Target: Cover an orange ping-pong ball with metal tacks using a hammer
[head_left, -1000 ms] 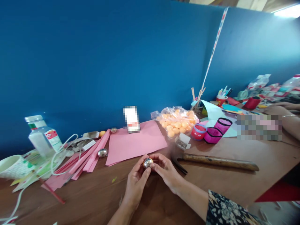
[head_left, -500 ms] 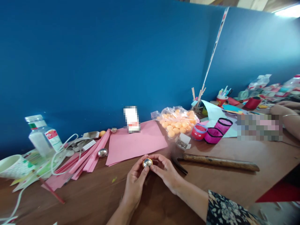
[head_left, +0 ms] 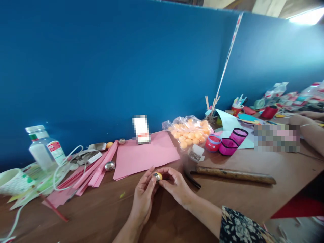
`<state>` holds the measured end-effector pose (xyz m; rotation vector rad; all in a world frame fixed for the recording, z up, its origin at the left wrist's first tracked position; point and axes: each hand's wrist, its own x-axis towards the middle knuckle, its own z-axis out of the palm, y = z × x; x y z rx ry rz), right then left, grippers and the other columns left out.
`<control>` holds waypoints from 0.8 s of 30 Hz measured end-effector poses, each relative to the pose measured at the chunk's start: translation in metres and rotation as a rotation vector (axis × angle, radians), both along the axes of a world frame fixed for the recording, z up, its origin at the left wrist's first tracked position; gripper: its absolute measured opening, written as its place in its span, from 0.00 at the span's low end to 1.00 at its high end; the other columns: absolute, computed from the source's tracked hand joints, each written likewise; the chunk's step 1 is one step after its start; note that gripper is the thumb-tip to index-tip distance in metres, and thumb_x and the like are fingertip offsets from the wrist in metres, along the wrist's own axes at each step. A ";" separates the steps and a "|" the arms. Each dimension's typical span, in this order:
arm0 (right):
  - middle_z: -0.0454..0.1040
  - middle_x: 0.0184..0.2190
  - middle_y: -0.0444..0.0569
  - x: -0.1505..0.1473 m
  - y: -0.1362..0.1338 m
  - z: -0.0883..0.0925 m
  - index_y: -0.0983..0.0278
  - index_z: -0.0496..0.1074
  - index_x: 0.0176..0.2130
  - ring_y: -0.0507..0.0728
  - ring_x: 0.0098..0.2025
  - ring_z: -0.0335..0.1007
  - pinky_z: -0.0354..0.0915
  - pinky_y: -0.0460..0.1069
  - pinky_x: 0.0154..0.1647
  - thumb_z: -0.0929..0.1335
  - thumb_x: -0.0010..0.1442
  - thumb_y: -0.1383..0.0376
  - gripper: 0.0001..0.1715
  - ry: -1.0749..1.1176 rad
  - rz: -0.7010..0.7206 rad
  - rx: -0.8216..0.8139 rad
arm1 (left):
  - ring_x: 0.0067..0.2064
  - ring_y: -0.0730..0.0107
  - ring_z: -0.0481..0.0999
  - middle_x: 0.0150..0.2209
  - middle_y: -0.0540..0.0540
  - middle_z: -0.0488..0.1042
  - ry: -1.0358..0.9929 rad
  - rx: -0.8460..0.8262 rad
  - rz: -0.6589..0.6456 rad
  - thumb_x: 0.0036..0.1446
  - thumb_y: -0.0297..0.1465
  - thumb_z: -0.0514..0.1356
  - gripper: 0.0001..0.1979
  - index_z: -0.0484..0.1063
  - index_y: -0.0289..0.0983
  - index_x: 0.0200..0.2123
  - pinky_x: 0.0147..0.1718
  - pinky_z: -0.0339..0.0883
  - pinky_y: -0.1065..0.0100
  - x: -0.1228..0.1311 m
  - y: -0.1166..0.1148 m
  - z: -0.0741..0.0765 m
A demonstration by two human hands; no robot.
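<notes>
Between the fingertips of both hands is a small orange ball [head_left: 158, 176], one side covered with shiny silver studs. My left hand [head_left: 145, 192] pinches it from the left with thumb and fingers. From the other side, the thumb and fingers of my right hand [head_left: 177, 185] close on the ball's bare orange part. Just beyond my hands lies a stack of pink paper [head_left: 146, 152]. A small open white box [head_left: 196, 153] with tiny metal pieces stands beyond my right hand. Two more silver-studded balls [head_left: 110, 165] rest by the folded pink strips.
A hammer [head_left: 233, 174] lies right of my hands. Behind it are a bag of orange balls [head_left: 189, 131] and magenta cups [head_left: 228, 146]. Bottles [head_left: 40, 148], a white cable [head_left: 54, 179] and a paper cup [head_left: 15, 182] crowd the left. Another person's arm [head_left: 310, 131] rests far right.
The ball has turned in my fingers, so more of its orange side shows and less of the silver. My hands stay close together around it. The view has shifted slightly.
</notes>
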<state>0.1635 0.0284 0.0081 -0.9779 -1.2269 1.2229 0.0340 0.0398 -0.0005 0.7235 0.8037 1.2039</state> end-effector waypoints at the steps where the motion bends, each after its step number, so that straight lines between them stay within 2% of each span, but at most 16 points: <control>1: 0.71 0.39 0.49 0.000 -0.001 0.002 0.63 0.67 0.42 0.55 0.43 0.68 0.65 0.50 0.45 0.67 0.53 0.68 0.14 -0.036 -0.025 0.022 | 0.47 0.65 0.72 0.43 0.46 0.76 -0.022 -0.008 0.008 0.51 0.30 0.61 0.22 0.66 0.42 0.51 0.49 0.64 0.61 0.000 0.000 0.001; 6: 0.69 0.42 0.49 0.011 -0.012 0.022 0.61 0.66 0.44 0.55 0.42 0.67 0.66 0.49 0.43 0.64 0.56 0.68 0.13 -0.291 -0.151 0.182 | 0.46 0.68 0.73 0.42 0.47 0.76 -0.070 -0.044 0.008 0.52 0.32 0.60 0.21 0.67 0.42 0.51 0.50 0.64 0.65 -0.002 0.002 0.006; 10: 0.69 0.41 0.51 0.057 -0.026 0.031 0.61 0.66 0.44 0.57 0.42 0.66 0.64 0.51 0.43 0.63 0.57 0.67 0.13 -0.629 -0.252 0.279 | 0.48 0.70 0.73 0.44 0.50 0.75 -0.033 -0.049 0.000 0.45 0.27 0.65 0.27 0.66 0.44 0.50 0.49 0.63 0.71 -0.002 0.001 0.008; 13: 0.69 0.44 0.51 0.107 -0.038 0.025 0.61 0.67 0.45 0.60 0.47 0.63 0.60 0.55 0.49 0.62 0.57 0.67 0.14 -0.992 -0.368 0.296 | 0.47 0.69 0.73 0.44 0.48 0.74 -0.029 -0.038 0.009 0.44 0.26 0.65 0.28 0.66 0.42 0.50 0.49 0.63 0.69 -0.001 0.000 0.008; 17: 0.67 0.47 0.52 0.155 -0.049 0.008 0.61 0.63 0.50 0.61 0.48 0.62 0.59 0.57 0.49 0.61 0.54 0.70 0.22 -1.402 -0.349 0.220 | 0.42 0.68 0.76 0.41 0.49 0.75 -0.044 -0.013 -0.005 0.45 0.28 0.65 0.28 0.64 0.44 0.51 0.44 0.67 0.66 -0.001 -0.002 0.008; 20: 0.67 0.47 0.54 0.164 -0.052 0.002 0.63 0.63 0.51 0.62 0.48 0.62 0.59 0.56 0.49 0.60 0.53 0.72 0.25 -1.580 -0.324 0.239 | 0.38 0.72 0.76 0.38 0.50 0.75 -0.038 -0.008 -0.019 0.46 0.29 0.65 0.27 0.65 0.45 0.50 0.40 0.68 0.69 -0.002 -0.003 0.008; 24: 0.68 0.42 0.54 0.154 -0.049 0.009 0.63 0.65 0.47 0.61 0.43 0.64 0.61 0.54 0.43 0.59 0.48 0.75 0.26 -1.648 -0.241 0.208 | 0.33 0.76 0.74 0.36 0.50 0.74 0.006 -0.010 0.009 0.41 0.28 0.67 0.27 0.69 0.42 0.48 0.35 0.68 0.73 -0.001 -0.002 0.007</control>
